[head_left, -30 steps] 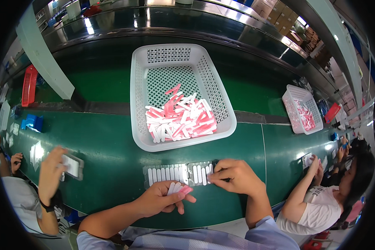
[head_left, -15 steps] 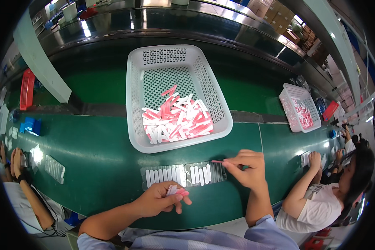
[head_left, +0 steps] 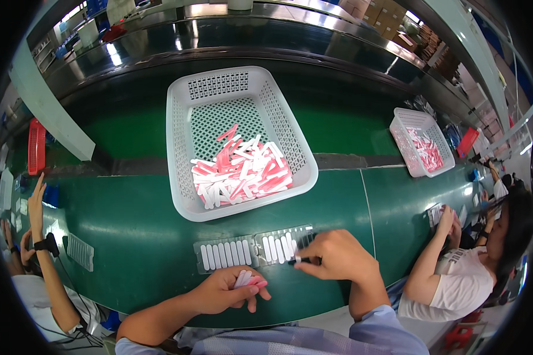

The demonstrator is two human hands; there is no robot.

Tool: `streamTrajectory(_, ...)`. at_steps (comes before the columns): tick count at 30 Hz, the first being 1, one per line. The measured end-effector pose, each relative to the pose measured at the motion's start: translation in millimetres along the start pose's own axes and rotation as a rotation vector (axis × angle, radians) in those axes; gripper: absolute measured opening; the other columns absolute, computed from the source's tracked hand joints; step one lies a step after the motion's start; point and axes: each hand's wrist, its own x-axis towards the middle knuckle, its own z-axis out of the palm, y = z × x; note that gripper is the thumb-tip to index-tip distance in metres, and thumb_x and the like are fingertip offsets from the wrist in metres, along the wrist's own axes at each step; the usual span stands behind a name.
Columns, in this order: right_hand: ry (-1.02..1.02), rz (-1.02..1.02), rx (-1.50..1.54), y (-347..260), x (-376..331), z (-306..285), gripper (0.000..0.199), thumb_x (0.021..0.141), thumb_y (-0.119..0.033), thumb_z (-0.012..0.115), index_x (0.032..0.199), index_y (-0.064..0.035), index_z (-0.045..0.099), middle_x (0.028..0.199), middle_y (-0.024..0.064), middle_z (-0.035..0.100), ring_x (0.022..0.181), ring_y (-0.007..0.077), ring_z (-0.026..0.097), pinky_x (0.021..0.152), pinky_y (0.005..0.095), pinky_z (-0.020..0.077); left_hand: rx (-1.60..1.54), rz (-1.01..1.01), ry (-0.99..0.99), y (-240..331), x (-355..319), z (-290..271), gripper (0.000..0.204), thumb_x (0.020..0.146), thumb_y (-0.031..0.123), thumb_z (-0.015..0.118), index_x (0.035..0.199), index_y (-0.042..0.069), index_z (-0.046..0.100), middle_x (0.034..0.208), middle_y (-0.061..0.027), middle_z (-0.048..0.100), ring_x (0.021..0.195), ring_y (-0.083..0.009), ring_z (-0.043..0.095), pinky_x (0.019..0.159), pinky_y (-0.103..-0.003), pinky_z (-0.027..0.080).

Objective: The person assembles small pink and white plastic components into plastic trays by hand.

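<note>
My left hand (head_left: 234, 290) is closed around several small flat strips (head_left: 249, 279) with rounded ends, white and pink, which look like small nail files. Just above it lies a clear plastic tray (head_left: 202, 265) with a row of white strips in its slots. Joined to or touching it on the right is another clear tray (head_left: 305, 232), holding several white strips at its left. My right hand (head_left: 340, 257) reaches over this tray's right part, thumb and finger pinched on one strip beside the row. The fingers hide most of that strip.
Beyond the trays stands a large white basket (head_left: 186, 210) with a heap of pink and white strips. A smaller basket (head_left: 417, 168) of strips is at the right. People work at both sides; a left neighbour's arm (head_left: 37, 216) is raised. A blue box (head_left: 51, 195) sits left.
My right hand has moved left and down with its strip, from above the right tray's far edge to beside its row. My left hand stays nearly in place. The left neighbour has raised an arm.
</note>
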Motion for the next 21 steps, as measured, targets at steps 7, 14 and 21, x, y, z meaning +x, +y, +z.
streamTrajectory(7,0.274,-0.106,0.053,5,10,5,0.014,0.086,-0.023,0.076,0.088,-0.0093,0.078,0.064,0.0055,0.064,0.063,0.0265,0.064,0.059,0.0391,0.0506,-0.001,-0.024,0.095,3,0,1,0.027,0.106,0.007,0.056,0.131,-0.002,0.055,0.123,-0.0206,0.069,0.085,-0.0158,0.071,0.053,-0.021,0.04)
streamTrajectory(14,0.217,-0.238,0.455,-29,14,34,0.017,0.084,-0.023,0.08,0.096,-0.0109,0.077,0.068,0.0013,0.062,0.06,0.0221,0.062,0.055,0.0356,0.0491,-0.004,0.004,0.116,6,2,5,0.033,0.107,0.013,0.056,0.136,-0.004,0.055,0.123,-0.0211,0.069,0.088,-0.0181,0.073,0.055,-0.024,0.042)
streamTrajectory(21,0.277,-0.052,0.746,-19,7,29,0.008,0.083,-0.007,0.082,0.09,-0.0062,0.076,0.068,-0.0004,0.066,0.056,0.0078,0.059,0.052,0.0243,0.0447,0.066,0.054,0.174,9,3,12,0.03,0.108,0.02,0.055,0.126,-0.004,0.061,0.115,-0.0112,0.073,0.084,-0.0129,0.069,0.059,-0.023,0.045)
